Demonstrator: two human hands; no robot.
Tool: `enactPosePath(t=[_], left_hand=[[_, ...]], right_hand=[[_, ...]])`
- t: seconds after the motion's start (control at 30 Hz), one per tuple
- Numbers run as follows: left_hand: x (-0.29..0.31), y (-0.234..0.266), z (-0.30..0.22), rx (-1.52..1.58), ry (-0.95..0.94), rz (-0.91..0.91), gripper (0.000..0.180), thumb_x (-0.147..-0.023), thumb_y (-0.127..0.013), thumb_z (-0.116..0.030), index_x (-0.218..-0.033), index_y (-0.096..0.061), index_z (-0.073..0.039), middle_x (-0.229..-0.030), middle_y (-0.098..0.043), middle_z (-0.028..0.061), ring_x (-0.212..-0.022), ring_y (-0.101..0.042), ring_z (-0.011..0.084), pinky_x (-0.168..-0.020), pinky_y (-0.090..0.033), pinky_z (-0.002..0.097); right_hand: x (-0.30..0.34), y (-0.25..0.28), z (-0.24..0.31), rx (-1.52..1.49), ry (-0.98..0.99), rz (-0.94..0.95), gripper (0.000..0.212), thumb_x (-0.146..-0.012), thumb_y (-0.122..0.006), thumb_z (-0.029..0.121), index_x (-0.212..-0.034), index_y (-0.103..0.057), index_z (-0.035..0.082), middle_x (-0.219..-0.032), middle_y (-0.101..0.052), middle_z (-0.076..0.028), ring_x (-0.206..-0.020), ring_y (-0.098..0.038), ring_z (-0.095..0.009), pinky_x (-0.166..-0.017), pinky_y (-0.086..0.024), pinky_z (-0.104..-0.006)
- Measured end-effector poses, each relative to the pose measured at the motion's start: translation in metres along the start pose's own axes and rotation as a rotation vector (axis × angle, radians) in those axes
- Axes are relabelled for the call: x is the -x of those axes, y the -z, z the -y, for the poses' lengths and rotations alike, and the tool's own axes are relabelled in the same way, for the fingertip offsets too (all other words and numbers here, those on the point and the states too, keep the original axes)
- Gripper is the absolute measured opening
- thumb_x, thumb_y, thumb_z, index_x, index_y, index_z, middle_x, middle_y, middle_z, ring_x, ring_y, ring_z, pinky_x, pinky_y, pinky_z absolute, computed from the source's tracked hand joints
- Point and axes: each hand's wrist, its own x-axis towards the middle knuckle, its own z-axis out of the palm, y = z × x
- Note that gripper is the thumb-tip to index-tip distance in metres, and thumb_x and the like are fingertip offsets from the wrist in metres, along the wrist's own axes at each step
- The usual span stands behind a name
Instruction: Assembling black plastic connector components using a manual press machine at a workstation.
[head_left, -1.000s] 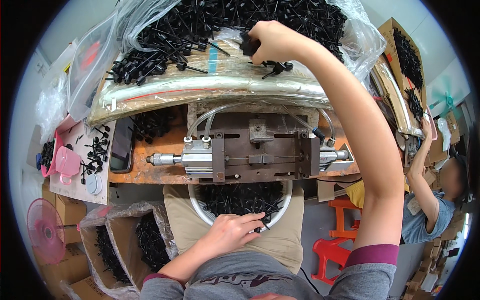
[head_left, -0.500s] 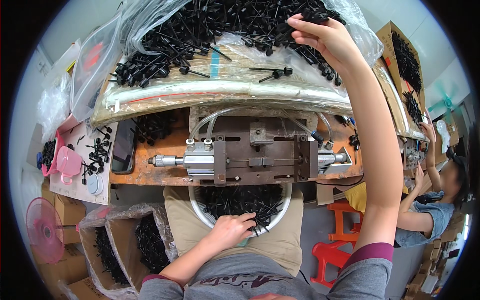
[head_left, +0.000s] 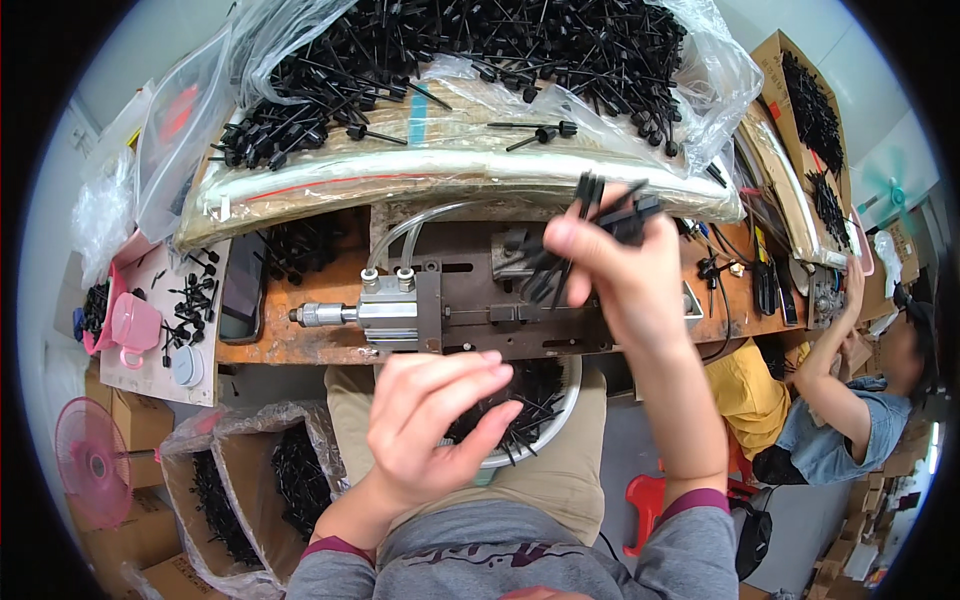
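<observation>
Right of centre, the right hand [head_left: 637, 285] is holding black stemmed parts [head_left: 627, 220] in its fingers; at lower centre, the left hand [head_left: 425, 425], curved fingers standing wide, is partly hiding a white basin [head_left: 574, 398].

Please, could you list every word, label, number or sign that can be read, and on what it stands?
None is clearly readable.
Grey cloth shirt: dark print, too slanted to read.
Brown cardboard box at lower left: print too small and blurred.
</observation>
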Motion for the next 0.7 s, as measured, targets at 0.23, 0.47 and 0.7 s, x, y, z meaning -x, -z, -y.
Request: enactPosePath(t=[0.23,0.47,0.7], left_hand=[[0.000,-0.009,-0.006,0.570,0.443,0.120,0.046,-0.070,-0.084,0.000,-0.112,-0.065,0.004,-0.104,-0.066,0.0144,-0.088,-0.066,0.0159,-0.076,-0.057,0.0269],[0.019,-0.009,0.003,0.577,0.531,0.234,0.037,-0.067,-0.083,0.007,-0.101,-0.070,0.003,-0.097,-0.067,0.0121,-0.083,-0.067,0.0151,-0.074,-0.058,0.0254],[0.022,-0.013,0.008,0.524,0.513,0.355,0.032,-0.066,-0.083,0.006,-0.095,-0.072,0.000,-0.090,-0.068,0.0085,-0.074,-0.066,0.0120,-0.064,-0.055,0.0239]], right_hand=[[0.059,0.017,-0.043,0.909,1.027,0.160,0.029,-0.070,-0.074,0.006,-0.098,-0.070,-0.003,-0.100,-0.067,-0.017,-0.076,-0.070,-0.025,-0.061,-0.059,-0.0300],[0.079,0.025,-0.068,0.988,1.053,0.276,0.026,-0.071,-0.072,0.004,-0.095,-0.068,-0.007,-0.104,-0.067,-0.021,-0.076,-0.070,-0.023,-0.067,-0.059,-0.0292],[0.091,0.044,-0.071,0.799,0.790,0.077,0.026,-0.076,-0.070,-0.007,-0.102,-0.068,-0.003,-0.109,-0.066,-0.022,-0.078,-0.070,-0.025,-0.065,-0.058,-0.0285]])
